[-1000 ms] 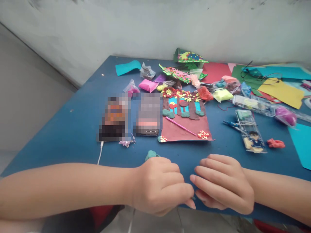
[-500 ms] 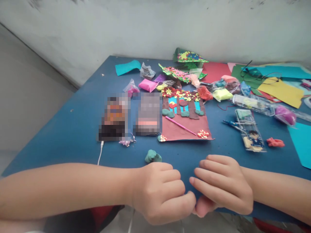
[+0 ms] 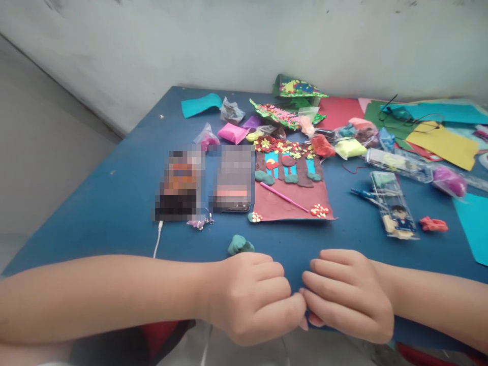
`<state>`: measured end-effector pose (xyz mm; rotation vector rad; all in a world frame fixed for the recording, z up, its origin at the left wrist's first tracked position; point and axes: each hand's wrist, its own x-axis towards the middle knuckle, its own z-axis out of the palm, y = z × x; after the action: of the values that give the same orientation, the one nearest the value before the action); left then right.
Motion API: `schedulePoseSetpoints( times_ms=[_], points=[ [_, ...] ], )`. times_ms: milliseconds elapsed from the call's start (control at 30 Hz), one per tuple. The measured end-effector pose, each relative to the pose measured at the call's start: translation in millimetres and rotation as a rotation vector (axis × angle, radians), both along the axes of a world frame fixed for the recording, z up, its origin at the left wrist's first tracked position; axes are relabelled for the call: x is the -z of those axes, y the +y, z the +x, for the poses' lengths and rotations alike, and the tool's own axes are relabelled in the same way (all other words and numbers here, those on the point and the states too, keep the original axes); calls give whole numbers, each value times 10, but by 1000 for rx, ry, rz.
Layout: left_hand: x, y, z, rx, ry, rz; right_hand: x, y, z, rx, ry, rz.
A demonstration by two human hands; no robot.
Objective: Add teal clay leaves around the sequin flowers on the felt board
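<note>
My left hand [image 3: 263,300] is closed, its fingers curled, at the near edge of the blue table. My right hand [image 3: 348,295] is curled too, and its fingertips meet the left hand's thumb and forefinger. Whatever sits between the fingertips is hidden. Just beyond my left wrist lies a lump of green modelling clay [image 3: 240,245]. Farther back is a clay picture [image 3: 293,198] on a brownish-red ground, with brown trunks, red and yellow leaves and green bushes. A thin pink stick [image 3: 284,197] rests across it.
Two phones with blurred screens, a left phone [image 3: 179,188] and a right phone [image 3: 233,178], lie left of the picture. Bagged clay [image 3: 232,133] is strewn behind. A clear case [image 3: 394,206], a compass [image 3: 366,195], red clay [image 3: 433,224] and coloured paper [image 3: 442,145] occupy the right.
My right hand's fingers have curled in more, and its thumb has tucked mostly out of sight. My left hand has barely moved. The things on the table stay put.
</note>
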<state>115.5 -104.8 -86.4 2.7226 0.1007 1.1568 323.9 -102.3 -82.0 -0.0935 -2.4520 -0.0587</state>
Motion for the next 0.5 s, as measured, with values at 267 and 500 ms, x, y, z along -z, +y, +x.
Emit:
schedulePoseSetpoints(
  times_ms=[267,500],
  points=[
    [10,6,15,-34,12,-1,35,-25,5,13,19,16],
    [44,-41,6,-169,13,65,57,-121,38,223,63,75]
  ],
)
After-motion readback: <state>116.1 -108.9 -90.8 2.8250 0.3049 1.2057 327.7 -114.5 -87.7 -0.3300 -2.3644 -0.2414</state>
